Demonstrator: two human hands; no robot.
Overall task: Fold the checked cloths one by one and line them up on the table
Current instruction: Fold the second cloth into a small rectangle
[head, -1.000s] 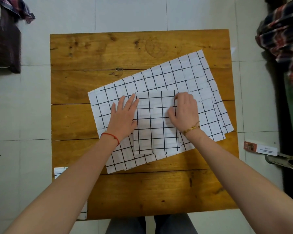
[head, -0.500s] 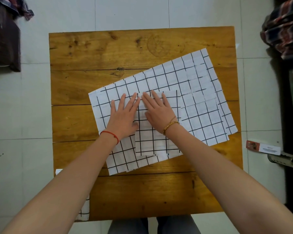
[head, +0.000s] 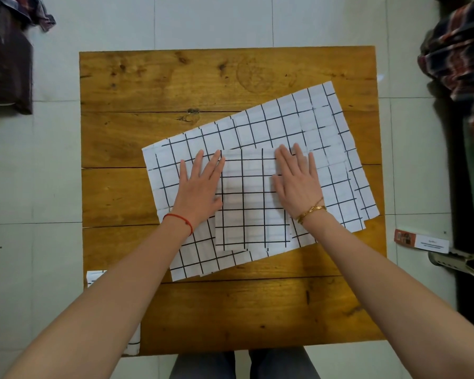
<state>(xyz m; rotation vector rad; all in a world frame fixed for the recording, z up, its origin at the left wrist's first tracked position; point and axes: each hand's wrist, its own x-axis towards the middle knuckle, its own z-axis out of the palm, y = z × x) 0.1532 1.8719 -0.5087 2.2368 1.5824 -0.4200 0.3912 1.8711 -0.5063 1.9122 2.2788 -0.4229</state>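
A small folded white cloth with a black check [head: 248, 201] lies on top of a pile of flat, unfolded checked cloths [head: 293, 132] spread at a slant across the wooden table [head: 175, 86]. My left hand [head: 200, 187] rests flat at the folded cloth's left edge, fingers spread. My right hand [head: 297, 181] presses flat on its right side, fingers apart. Neither hand grips anything. Another folded checked cloth [head: 133, 343] lies at the table's near left corner, mostly hidden under my left forearm.
Tiled floor surrounds the table. A dark bag [head: 6, 72] sits at the far left, plaid clothing [head: 460, 58] hangs at the right, and a small printed box [head: 422, 242] and a shoe [head: 460, 262] lie on the floor at the right.
My right hand slid from beside the left hand out to the right side of the folded cloth, smoothing it flat. The left hand stayed at the left edge.
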